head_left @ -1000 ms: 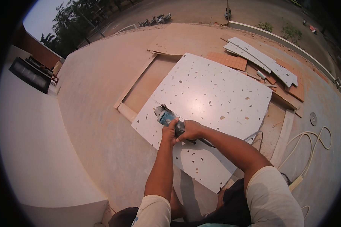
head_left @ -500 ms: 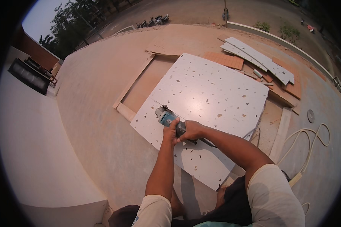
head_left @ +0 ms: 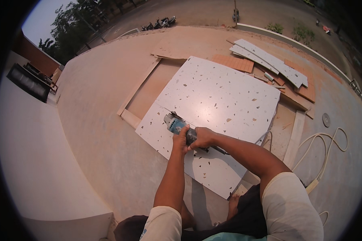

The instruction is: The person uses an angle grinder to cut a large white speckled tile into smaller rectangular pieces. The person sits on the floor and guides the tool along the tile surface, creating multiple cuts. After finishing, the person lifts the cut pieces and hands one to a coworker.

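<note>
Both hands locked on the grinder (head_left: 175, 123), frame centre. Left hand (head_left: 182, 139) wraps the body from the near side; right hand (head_left: 203, 137) is closed round the rear handle, cord trailing right under the forearm.

Change over the last second: almost none. Grinder and hands sit at the same spot on the tile (head_left: 213, 116); only the head camera shifted slightly. A thin straight line runs up-left from the disc end to the tile's left edge; I can't tell whether it is a cut or a mark.

Read: the tool holds position along that line rather than travelling, so progress is slow or paused.

Tile lies flat on a wooden frame (head_left: 137, 93), centre frame. Offcut strips (head_left: 269, 61) upper right, hose (head_left: 330, 150) at right.
</note>
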A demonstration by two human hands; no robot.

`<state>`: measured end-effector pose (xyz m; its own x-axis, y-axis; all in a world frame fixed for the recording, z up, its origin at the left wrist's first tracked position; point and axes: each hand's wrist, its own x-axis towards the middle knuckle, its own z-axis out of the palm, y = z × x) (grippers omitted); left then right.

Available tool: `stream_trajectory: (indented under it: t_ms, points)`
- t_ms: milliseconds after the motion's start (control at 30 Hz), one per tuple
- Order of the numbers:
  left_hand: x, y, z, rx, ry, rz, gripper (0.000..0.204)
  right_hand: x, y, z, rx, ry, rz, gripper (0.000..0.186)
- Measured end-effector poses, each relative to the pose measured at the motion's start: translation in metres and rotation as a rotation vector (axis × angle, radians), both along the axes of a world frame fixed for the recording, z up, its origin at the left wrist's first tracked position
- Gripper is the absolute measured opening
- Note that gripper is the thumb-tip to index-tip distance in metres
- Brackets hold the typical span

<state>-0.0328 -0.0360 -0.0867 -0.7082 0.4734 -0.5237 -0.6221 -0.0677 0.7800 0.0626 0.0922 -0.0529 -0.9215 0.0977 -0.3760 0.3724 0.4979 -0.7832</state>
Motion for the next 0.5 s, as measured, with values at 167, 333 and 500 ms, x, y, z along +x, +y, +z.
stream_trajectory:
  t_ms: [167, 333, 500]
  points:
    - [0.019, 0.009, 0.045, 0.004, 0.063, 0.05, 0.029, 0.009, 0.007, 0.023, 0.02, 0.035, -0.036, 0.077]
    - [0.046, 0.038, 0.078, 0.133, 0.101, 0.022, 0.027, 0.044, 0.023, 0.088, -0.014, 0.006, -0.117, 0.065]
    - [0.092, 0.076, 0.092, 0.214, 0.089, -0.083, 0.026, 0.097, 0.028, 0.132, -0.008, -0.028, -0.31, 0.061]
